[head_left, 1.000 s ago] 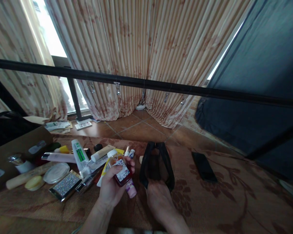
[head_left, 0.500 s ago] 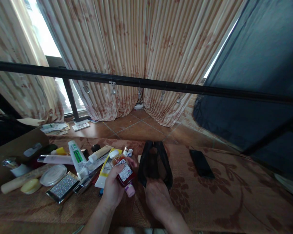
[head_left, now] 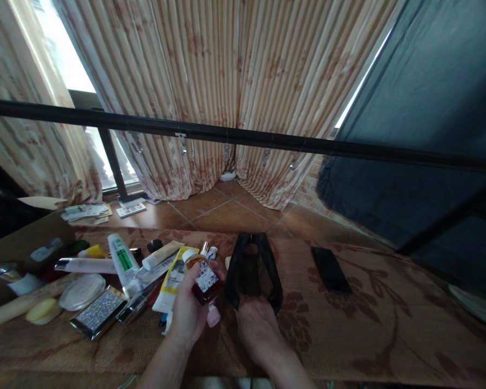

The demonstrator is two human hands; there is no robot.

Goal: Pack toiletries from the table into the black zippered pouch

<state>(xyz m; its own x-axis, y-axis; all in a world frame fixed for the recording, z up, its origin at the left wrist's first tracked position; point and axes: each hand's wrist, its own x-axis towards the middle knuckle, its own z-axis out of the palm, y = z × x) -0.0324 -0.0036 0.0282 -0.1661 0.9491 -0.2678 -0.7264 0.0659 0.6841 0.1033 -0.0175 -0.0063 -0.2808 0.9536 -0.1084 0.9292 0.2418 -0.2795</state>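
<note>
The left hand (head_left: 189,307) held a white-capped bottle (head_left: 206,277) beside a black mesh pouch (head_left: 235,270).
Its fingers clasped the bottle of reddish liquid; the right hand (head_left: 259,327) had its fingers hidden at the pouch's near end, their grip impossible to tell. The pouch sat on patterned cloth (head_left: 372,337).

Amber-red bottle (head_left: 205,277); black mesh pouch (head_left: 235,273)

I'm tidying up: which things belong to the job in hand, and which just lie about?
In use:
white-capped clear bottle of red liquid, in the left hand
black mesh pouch, at the right hand

Apparently lying about:
rectangular black phone
silver glittery rectangular case
</note>
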